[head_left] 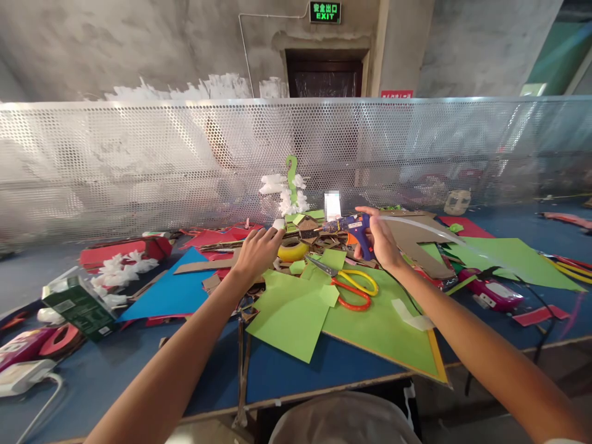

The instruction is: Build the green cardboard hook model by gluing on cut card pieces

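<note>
1. Across the blue tabletop (pixel 296 380), both forearms reach forward over heaped card and paper scraps; a perforated metal panel (pixel 161 160) stands behind.
2. Right hand (pixel 383 243): fingers wrapped round the grip of a dark-blue glue gun (pixel 355 226) with an orange trigger. Gun held above the middle of the heap, nozzle toward the left hand. A long, pale, translucent stick (pixel 419 226) runs from its rear out over the right side.
3. Left hand (pixel 256 251): palm down, fingers together and stretched forward; a small white piece (pixel 279 224) at the fingertips. Pinched or merely touched, I cannot tell.
4. Between the hands, near the nozzle: a brown scrap (pixel 306 223); contact unclear. Yellow ring (pixel 293 251) just beside the left hand.
5. Nearer the person: scissors (pixel 349 285), one yellow handle loop, one red, blades parted slightly, lying on green paper (pixel 383 324).
6. By the panel: upright green cutout (pixel 291 176) with white frilly clusters (pixel 284 200) around its lower part.
7. Left side: blue sheet (pixel 173 287), dark-green box (pixel 81 305) tilted beside it.
</note>
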The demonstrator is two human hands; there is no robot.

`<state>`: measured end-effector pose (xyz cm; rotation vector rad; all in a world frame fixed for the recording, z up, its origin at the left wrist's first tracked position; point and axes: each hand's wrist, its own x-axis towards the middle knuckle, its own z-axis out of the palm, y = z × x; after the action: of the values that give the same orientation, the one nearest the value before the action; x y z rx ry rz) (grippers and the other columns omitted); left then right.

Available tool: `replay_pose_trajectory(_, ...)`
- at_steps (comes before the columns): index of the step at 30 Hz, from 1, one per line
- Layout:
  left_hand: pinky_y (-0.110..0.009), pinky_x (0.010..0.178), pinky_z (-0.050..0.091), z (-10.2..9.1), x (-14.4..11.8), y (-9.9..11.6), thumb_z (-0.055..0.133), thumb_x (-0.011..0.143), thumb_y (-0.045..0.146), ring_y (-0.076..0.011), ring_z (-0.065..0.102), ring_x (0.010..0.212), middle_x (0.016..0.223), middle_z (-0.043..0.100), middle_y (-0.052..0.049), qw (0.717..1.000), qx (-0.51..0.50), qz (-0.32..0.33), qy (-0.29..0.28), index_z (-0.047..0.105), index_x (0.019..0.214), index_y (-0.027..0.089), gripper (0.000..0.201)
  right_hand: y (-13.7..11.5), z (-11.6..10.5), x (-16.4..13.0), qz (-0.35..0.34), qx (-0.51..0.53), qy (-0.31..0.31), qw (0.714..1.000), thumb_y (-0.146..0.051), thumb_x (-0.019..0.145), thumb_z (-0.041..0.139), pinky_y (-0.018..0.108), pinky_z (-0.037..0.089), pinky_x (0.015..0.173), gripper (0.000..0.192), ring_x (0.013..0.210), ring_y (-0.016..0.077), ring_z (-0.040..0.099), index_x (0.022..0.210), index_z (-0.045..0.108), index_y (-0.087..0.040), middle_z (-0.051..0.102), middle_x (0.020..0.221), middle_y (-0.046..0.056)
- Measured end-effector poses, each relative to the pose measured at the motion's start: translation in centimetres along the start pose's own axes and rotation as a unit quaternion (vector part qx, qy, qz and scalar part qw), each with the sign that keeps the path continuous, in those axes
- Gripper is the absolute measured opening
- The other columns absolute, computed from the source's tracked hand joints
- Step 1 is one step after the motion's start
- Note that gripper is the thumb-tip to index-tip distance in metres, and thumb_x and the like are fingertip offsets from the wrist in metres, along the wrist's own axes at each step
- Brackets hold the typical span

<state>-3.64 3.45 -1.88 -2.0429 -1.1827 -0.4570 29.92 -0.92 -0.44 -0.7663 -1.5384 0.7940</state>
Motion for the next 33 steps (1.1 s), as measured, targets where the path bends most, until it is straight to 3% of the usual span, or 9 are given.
replay_pose_trajectory(5, -0.039, 0.088, 0.048, 0.0, 0.0, 0.0, 0.049, 0.102, 0.016, -0.0278, 0.070, 0.099, 0.108, 0.074, -0.013, 1.000, -0.004, -0.002, -0.005, 0.065, 0.126, 0.020, 0.029, 0.0, 0.1, -0.2, 0.014, -0.006, 0.020, 1.000, -0.079, 0.097, 0.042, 0.031, 0.050, 0.042, 0.071, 0.047, 0.0197, 0.064, 0.150, 0.030, -0.034, 0.065, 0.074, -0.002)
replay_pose_trajectory(9, -0.039, 0.087, 0.049, -0.3, 0.1, 0.2, 0.048, 0.103, 0.017, -0.0273, 0.070, 0.097, 0.106, 0.075, -0.012, 1.000, 0.005, -0.002, -0.005, 0.065, 0.125, 0.019, 0.028, 0.2, -0.1, -0.2, 0.014, -0.009, 0.045, 0.999, -0.087, 0.095, 0.022, 0.031, 0.045, 0.039, 0.081, 0.050, 0.0210, 0.066, 0.156, 0.023, -0.034, 0.068, 0.082, 0.004)
replay_pose_trajectory(12, -0.039, 0.086, 0.050, -0.5, 0.1, 0.2, 0.048, 0.103, 0.016, -0.0273, 0.070, 0.096, 0.106, 0.075, -0.012, 1.000, 0.006, -0.001, -0.002, 0.066, 0.124, 0.019, 0.028, 0.0, -0.3, -0.2, 0.011, -0.016, 0.051, 0.999, -0.087, 0.095, 0.016, 0.030, 0.041, 0.038, 0.083, 0.047, 0.0189, 0.063, 0.157, 0.026, -0.032, 0.067, 0.081, 0.004)
replay_pose_trajectory(15, -0.039, 0.086, 0.050, -0.4, 0.1, 0.2, 0.047, 0.103, 0.017, -0.0271, 0.070, 0.096, 0.105, 0.075, -0.012, 1.000, 0.011, -0.001, -0.002, 0.066, 0.122, 0.019, 0.027, -0.5, -0.3, -0.3, -0.009, -0.012, 0.060, 0.998, -0.080, 0.099, 0.028, 0.030, 0.039, 0.037, 0.073, 0.041, 0.0167, 0.057, 0.153, 0.036, -0.032, 0.066, 0.077, 0.001)
replay_pose_trajectory(20, -0.038, 0.086, 0.049, -0.5, 0.2, 0.3, 0.048, 0.103, 0.018, -0.0261, 0.070, 0.095, 0.105, 0.075, -0.012, 1.000, 0.008, -0.005, -0.005, 0.066, 0.122, 0.020, 0.027, -0.8, -0.3, -0.3, -0.027, -0.030, 0.078, 0.996, -0.077, 0.100, 0.036, 0.029, 0.041, 0.039, 0.066, 0.041, 0.0162, 0.056, 0.136, 0.058, -0.026, 0.062, 0.066, -0.001)
replay_pose_trajectory(23, -0.039, 0.086, 0.049, -0.7, 0.3, 0.3, 0.048, 0.103, 0.017, -0.0270, 0.070, 0.094, 0.105, 0.074, -0.012, 1.000, -0.007, -0.007, -0.004, 0.067, 0.122, 0.020, 0.027, -0.6, -0.3, -0.3, -0.001, -0.057, 0.084, 0.995, -0.082, 0.098, 0.031, 0.029, 0.040, 0.040, 0.073, 0.040, 0.0164, 0.052, 0.097, 0.071, -0.021, 0.055, 0.051, 0.000)
replay_pose_trajectory(26, -0.040, 0.085, 0.049, -0.8, 0.3, 0.3, 0.048, 0.102, 0.017, -0.0279, 0.070, 0.093, 0.103, 0.074, -0.012, 1.000, -0.011, -0.003, -0.001, 0.067, 0.122, 0.019, 0.028, -0.6, -0.1, -0.3, 0.003, -0.096, 0.059, 0.994, -0.083, 0.096, 0.037, 0.029, 0.038, 0.042, 0.072, 0.040, 0.0155, 0.049, 0.068, 0.062, -0.022, 0.052, 0.046, 0.001)
replay_pose_trajectory(33, -0.040, 0.086, 0.050, -0.6, 0.2, 0.6, 0.045, 0.101, 0.014, -0.0271, 0.069, 0.096, 0.108, 0.074, -0.013, 1.000, 0.004, 0.015, 0.009, 0.065, 0.122, 0.021, 0.030, 0.0, 0.1, 0.1, -0.041, -0.185, -0.039, 0.981, -0.075, 0.093, 0.058, 0.030, 0.038, 0.050, 0.055, 0.053, 0.0167, 0.050, 0.080, 0.064, -0.022, 0.053, 0.057, -0.001)
